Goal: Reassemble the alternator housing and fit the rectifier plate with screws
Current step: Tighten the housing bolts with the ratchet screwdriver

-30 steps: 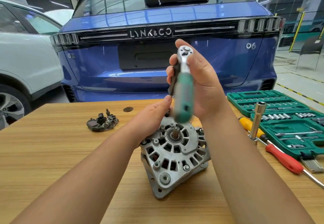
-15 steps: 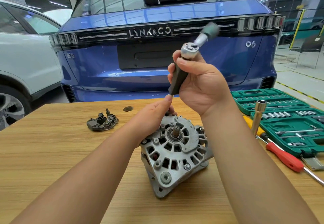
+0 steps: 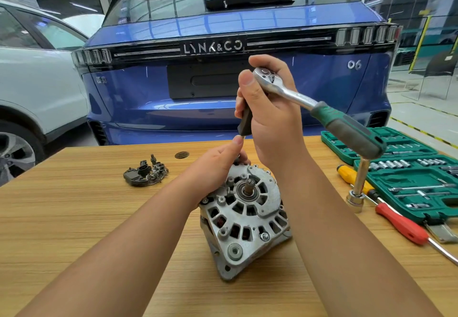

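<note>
Metal alternator (image 3: 245, 215) tilted on table (image 3: 74, 217), left hand (image 3: 218, 165) gripping its far edge to steady; right hand (image 3: 270, 118) curled round ratchet (image 3: 309, 103) head, driving a bolt.

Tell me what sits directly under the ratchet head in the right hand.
A dark extension hangs from the ratchet in the right hand, down behind the left hand on the alternator. Its tip and any bolt are hidden.
</note>
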`<state>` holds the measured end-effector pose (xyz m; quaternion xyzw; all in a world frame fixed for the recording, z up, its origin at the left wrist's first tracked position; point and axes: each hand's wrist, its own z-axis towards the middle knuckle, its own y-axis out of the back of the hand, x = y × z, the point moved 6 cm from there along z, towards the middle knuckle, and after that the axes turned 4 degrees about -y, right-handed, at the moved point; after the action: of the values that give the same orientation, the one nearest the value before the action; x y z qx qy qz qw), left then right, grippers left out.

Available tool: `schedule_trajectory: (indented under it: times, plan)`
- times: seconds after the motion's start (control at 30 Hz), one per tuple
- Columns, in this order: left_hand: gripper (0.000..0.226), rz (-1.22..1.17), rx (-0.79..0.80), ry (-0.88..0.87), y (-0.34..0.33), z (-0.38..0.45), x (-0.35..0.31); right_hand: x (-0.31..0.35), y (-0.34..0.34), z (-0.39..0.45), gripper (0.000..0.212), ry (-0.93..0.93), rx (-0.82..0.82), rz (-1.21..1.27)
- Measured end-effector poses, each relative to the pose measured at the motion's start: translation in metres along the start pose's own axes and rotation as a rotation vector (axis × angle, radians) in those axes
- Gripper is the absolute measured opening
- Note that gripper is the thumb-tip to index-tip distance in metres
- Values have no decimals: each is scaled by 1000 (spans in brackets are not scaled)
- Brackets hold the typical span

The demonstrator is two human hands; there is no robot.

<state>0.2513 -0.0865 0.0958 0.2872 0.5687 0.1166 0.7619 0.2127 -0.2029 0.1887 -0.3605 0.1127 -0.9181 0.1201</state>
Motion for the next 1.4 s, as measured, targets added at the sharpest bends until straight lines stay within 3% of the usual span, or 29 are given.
schedule_trajectory:
  times: [0.43,0.83,0.97,1.17,1.3,1.4]
  plan:
    - [73,-114,-16,81,-2,-5,3,3,3,4,14,41,27,-106]
    - [69,-19,-26,73,0,-2,6,0,4,8,14,12,14,-84]
    - [61,-27,-41,30,2,-5,-1,3,-12,6,16,41,59,-144]
    - [27,-75,121,76,-5,-6,5,-3,-12,6,10,-42,44,-135]
    - [54,-4,107,166,-7,-8,7,-12,-12,6,11,-98,17,-113]
    - [56,27,99,196,-5,-9,7,-16,-11,10,21,-128,-36,-121]
